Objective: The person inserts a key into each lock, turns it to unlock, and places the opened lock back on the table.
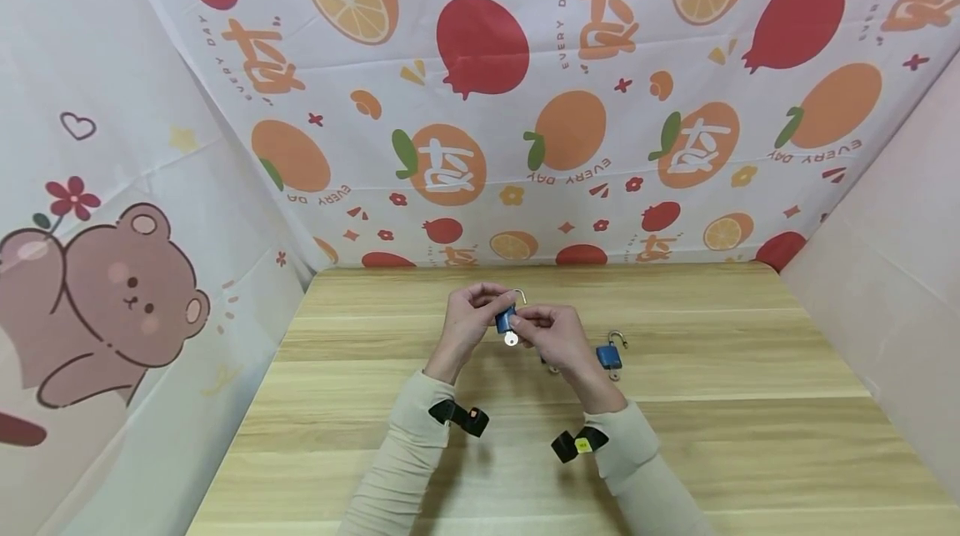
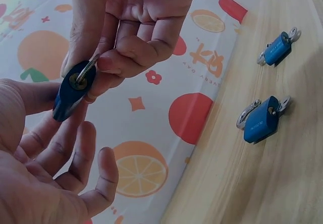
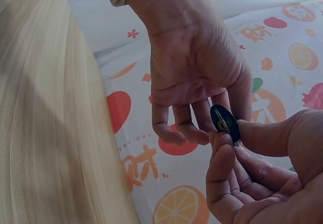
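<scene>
A small blue padlock point(image 1: 505, 320) is held up over the table between both hands, its silver shackle point(image 1: 519, 294) swung open at the top. A silver key point(image 1: 511, 338) sticks out of its lower end. My left hand point(image 1: 468, 319) grips the padlock's body between thumb and fingers. From the other side, my right hand point(image 1: 558, 336) pinches the lower part of the body, a fingertip right at the key in the left wrist view. A second blue padlock point(image 2: 261, 120), partly hidden behind my right hand in the head view, and a third padlock point(image 1: 609, 357) lie on the table with keys in them.
The wood-grain table point(image 1: 337, 436) runs back to a fruit-print cloth point(image 1: 480, 127) hung behind it. A bear-print cloth point(image 1: 127, 294) hangs on the left, and a pale cloth point(image 1: 900, 269) on the right. Black wrist cameras point(image 1: 461, 418) sit on both sleeves.
</scene>
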